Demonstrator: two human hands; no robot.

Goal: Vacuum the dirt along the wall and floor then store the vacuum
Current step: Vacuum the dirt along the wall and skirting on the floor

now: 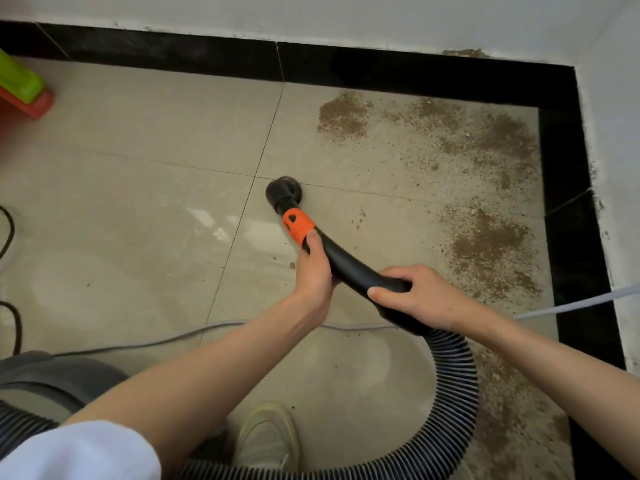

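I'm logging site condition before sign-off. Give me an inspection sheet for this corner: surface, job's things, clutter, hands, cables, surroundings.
Surface: beige tile floor, brown dirt spread toward the right wall.
Job's things: vacuum nozzle on the tile, left of the dirt; orange collar; ribbed hose; grey canister at lower left.
Clutter: green and red object at far left.
Hands: left hand and right hand both grip the black tube.
Cables: grey cord across the floor; black cord at left edge.
Surroundings: black skirting, white wall, shoe.
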